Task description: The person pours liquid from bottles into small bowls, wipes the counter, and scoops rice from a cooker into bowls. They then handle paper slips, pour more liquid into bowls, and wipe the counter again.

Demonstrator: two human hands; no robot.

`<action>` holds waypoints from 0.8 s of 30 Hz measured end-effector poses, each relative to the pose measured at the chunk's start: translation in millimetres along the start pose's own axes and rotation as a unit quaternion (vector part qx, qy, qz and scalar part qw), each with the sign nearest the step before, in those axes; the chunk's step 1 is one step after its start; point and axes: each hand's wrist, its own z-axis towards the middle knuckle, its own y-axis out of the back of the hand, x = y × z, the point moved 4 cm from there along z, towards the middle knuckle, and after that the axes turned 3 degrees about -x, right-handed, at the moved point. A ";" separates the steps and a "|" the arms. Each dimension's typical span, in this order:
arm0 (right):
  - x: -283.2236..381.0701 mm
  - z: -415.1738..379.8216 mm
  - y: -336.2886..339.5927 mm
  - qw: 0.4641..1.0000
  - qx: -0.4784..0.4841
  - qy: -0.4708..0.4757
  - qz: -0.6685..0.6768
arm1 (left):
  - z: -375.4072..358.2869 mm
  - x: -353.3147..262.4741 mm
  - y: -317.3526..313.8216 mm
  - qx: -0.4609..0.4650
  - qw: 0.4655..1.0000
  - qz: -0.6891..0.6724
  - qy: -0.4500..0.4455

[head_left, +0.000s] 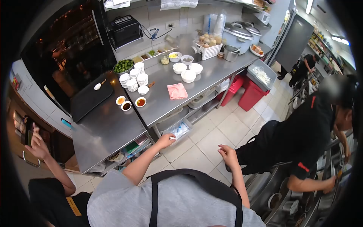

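My left hand [165, 141] is closed in front of the counter's lower shelf. A small white bit shows at its fingertips, too small to name. Just behind it is a clear plastic container [183, 129] with white and blue items inside. My right hand [228, 156] hangs over the tiled floor, its fingers loosely bent and apart, with nothing visible in them. On the steel counter [160, 109] beyond lie a pink cloth [177, 91], three sauce bowls [140, 102], stacks of small white dishes [132, 84] and white bowls [188, 76].
A co-worker in black [302, 125] bends over equipment close on my right. Another person's hand [38, 145] is raised at far left. Green limes [123, 66], a white basket of bottles [207, 50] and a large cooker [237, 33] line the counter. Red bins [250, 92] stand at its end.
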 end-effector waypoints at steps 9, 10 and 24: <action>-68.6 165.2 -7.9 0.992 0.118 0.032 -0.044 | 96.1 -45.5 44.0 -0.121 0.990 -0.049 -0.049; -63.9 190.3 -12.5 0.989 0.131 0.056 -0.040 | 101.0 -43.3 48.0 -0.135 0.989 -0.051 -0.022; 43.1 406.2 -226.6 0.834 0.136 0.535 -0.013 | 135.3 -69.7 120.7 -0.299 0.940 -0.093 0.134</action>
